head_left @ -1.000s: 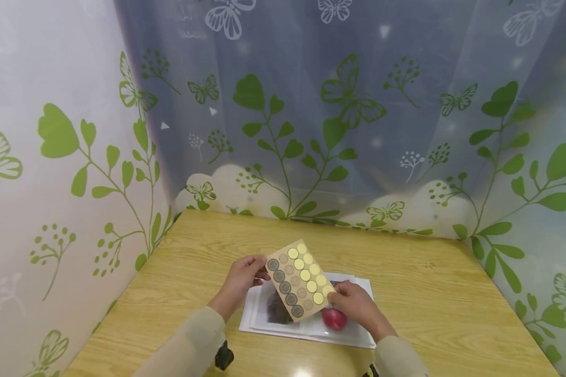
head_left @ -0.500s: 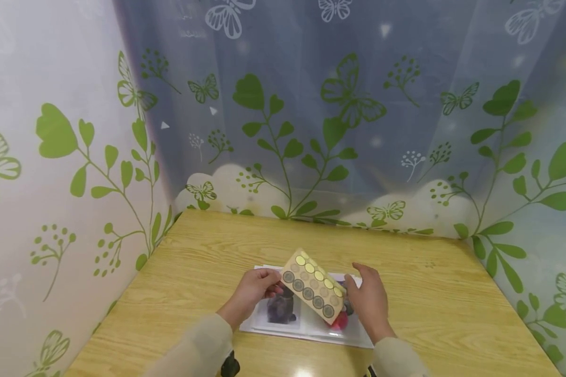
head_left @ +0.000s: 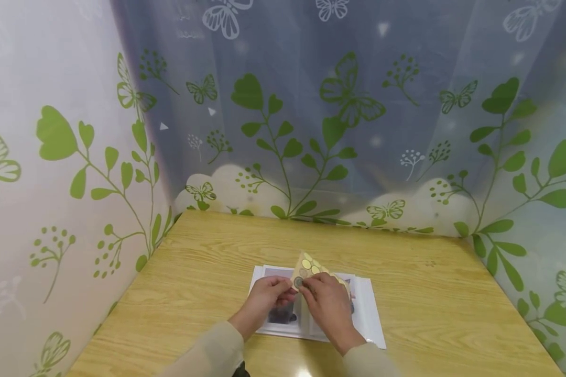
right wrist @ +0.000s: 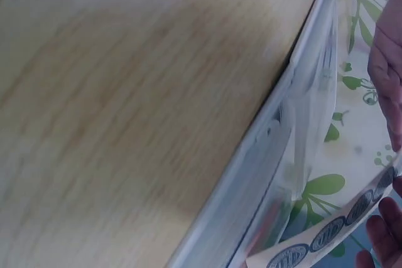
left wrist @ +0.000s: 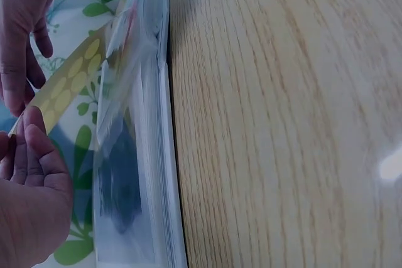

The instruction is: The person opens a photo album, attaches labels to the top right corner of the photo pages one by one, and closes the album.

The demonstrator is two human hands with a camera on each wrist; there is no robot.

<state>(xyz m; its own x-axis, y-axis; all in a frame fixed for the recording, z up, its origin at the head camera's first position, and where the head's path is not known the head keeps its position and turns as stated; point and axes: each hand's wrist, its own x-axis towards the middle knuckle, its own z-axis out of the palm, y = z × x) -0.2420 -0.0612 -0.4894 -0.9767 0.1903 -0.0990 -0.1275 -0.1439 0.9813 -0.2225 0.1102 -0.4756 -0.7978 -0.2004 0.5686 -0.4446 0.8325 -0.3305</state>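
Note:
A beige sticker sheet (head_left: 311,264) with round yellow and grey stickers is held tilted above an open album (head_left: 370,314). My left hand (head_left: 266,298) pinches its near left corner between thumb and fingers. Over that same corner, my right hand (head_left: 330,306) brings thumb and forefinger together at a grey round sticker (head_left: 298,281), hiding much of the sheet's lower part. The left wrist view shows the yellow rows of the sheet (left wrist: 66,83) slanting between both hands. In the right wrist view, the grey row of the sheet (right wrist: 326,233) runs towards the fingers.
The album has clear plastic sleeves (left wrist: 122,230), with a dark picture (head_left: 279,313) on its left page. It lies on a wood-grain table (head_left: 207,251). Printed curtains with leaves and butterflies (head_left: 283,131) enclose the table's back and sides.
My right hand let go of the sheet's right side, lifted away, then moved left to the corner by my left hand. The sheet has turned and tilted; the left hand kept hold, shifting slightly right.

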